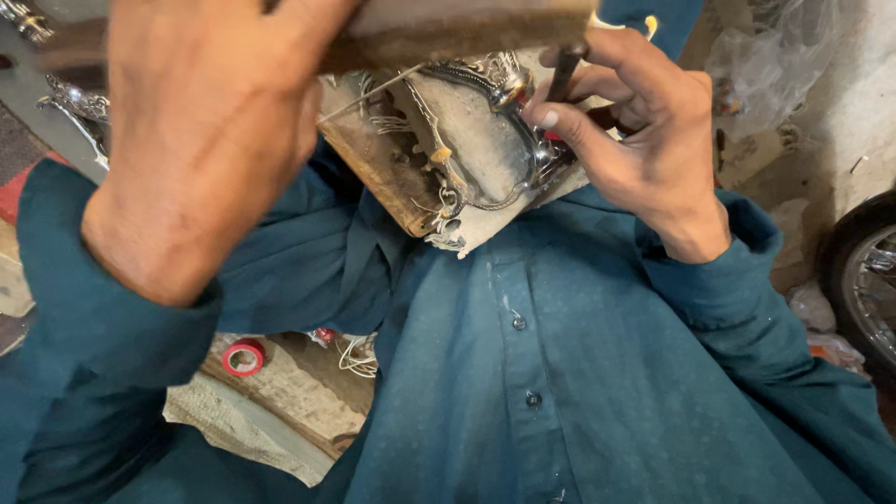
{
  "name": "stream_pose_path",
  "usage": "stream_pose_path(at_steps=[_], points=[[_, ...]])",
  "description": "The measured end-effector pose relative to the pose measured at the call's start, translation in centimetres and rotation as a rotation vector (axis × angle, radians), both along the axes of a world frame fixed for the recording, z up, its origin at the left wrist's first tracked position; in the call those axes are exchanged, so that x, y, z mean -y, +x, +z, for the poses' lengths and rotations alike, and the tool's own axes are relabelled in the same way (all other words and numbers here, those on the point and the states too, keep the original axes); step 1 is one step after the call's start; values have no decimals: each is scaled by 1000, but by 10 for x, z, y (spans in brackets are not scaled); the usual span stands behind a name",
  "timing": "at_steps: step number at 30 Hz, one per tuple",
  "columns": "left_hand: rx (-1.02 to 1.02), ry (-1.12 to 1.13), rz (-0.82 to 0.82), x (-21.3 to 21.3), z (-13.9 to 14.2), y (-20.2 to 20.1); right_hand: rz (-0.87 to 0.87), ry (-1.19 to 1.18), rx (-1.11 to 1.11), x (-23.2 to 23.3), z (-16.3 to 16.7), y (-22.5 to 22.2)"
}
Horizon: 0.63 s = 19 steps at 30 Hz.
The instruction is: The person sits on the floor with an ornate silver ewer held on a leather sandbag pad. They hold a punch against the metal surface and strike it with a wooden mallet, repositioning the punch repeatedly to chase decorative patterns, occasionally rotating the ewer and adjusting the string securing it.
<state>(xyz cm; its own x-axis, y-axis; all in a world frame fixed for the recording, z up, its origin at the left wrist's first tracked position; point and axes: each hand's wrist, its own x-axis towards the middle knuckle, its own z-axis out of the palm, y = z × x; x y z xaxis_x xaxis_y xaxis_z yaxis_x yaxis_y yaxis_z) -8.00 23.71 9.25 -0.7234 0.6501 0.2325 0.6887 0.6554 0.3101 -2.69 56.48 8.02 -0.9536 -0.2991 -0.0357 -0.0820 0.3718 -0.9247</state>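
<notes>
My left hand fills the upper left, close to the camera and blurred, with its fingers closed around a wooden handle or bar that runs across the top. My right hand pinches a thin dark metal tool upright against an ornate silver metal piece. That piece lies on a dusty wooden block propped against my chest. Thin wires and a small ring hang from the metal piece's lower edge.
My dark teal shirt fills the lower frame. A red tape roll and white wire lie on a worn board at lower left. Silver ornate parts sit at upper left. A wheel and plastic sheeting are at right.
</notes>
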Motion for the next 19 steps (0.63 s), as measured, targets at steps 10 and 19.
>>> stream_pose_path(at_steps=[10, 19], points=[[15, 177, -31, 11, -19, 1, 10, -22, -4, 0, 0, 0], [-21, 69, -30, -9, 7, -7, 7, 19, 17, -1, 0, 1]])
